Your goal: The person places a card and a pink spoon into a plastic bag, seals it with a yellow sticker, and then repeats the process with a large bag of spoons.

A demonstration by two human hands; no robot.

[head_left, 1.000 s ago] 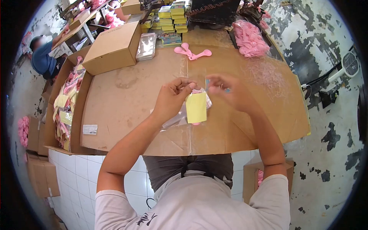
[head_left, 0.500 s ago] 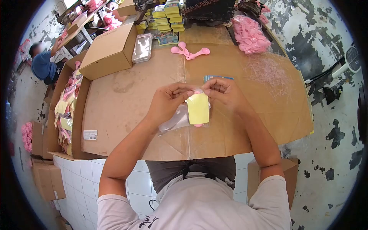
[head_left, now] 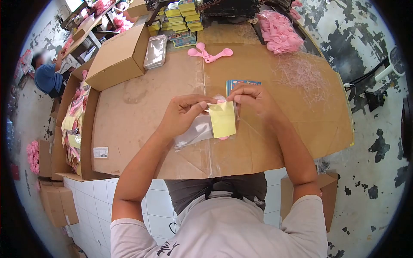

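Note:
A small clear plastic bag is held upright over the table, pinched at its top by both hands. Inside it sits a yellow card, with a bit of pink plastic showing below. My left hand closes thumb and fingers on the top left corner. At the top right, my right hand pinches the bag's edge. Empty clear bags lie under and beside my left hand. Just behind my right hand are blue printed cards. Farther back rests a set of pink measuring spoons.
At left, an open carton holds packed bags beside a closed cardboard box. Clear bags and card stacks stand at the back. A bag of pink spoons and plastic strands lie right. A person sits far left.
Both hands keep their pinch on the bag's top, with the right fingers shifted slightly. The view has tilted a little, so the things at the back sit slightly higher.

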